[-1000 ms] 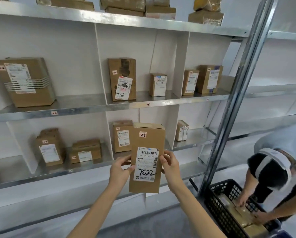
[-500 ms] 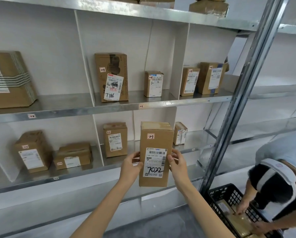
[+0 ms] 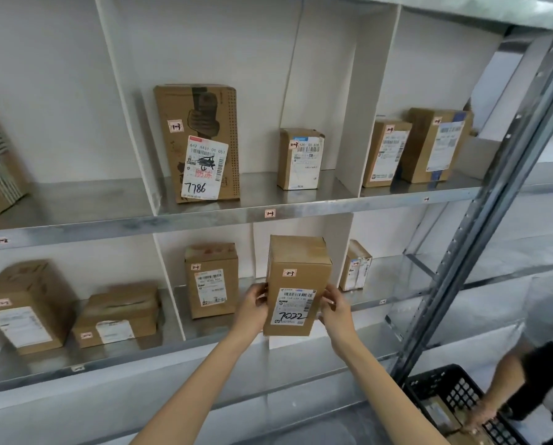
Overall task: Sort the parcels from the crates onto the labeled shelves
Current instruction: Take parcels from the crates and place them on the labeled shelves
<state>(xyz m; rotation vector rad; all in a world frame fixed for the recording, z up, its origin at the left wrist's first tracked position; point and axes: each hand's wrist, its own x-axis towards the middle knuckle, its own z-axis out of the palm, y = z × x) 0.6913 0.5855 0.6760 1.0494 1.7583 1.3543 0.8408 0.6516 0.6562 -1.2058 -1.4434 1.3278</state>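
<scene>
I hold a tall brown parcel (image 3: 296, 284) upright, marked 2-3 and handwritten 7022. My left hand (image 3: 252, 308) grips its left side and my right hand (image 3: 336, 311) grips its right side. The parcel is at the front of the lower shelf (image 3: 204, 335), in the middle compartment, right of another 2-3 parcel (image 3: 211, 279). Whether its base touches the shelf I cannot tell. The upper shelf (image 3: 223, 216) bears a 1-3 tag (image 3: 269, 213) and a parcel marked 7786 (image 3: 199, 142).
A white divider (image 3: 169, 284) bounds the compartment on the left. A small box (image 3: 355, 266) stands to the right. A steel upright (image 3: 493, 200) runs diagonally at right. Below it a black crate (image 3: 442, 393) holds parcels, and another person (image 3: 525, 380) reaches into it.
Both hands have carried the parcel forward and up toward the lower shelf's middle compartment. The view has moved closer to the shelves and turned slightly right.
</scene>
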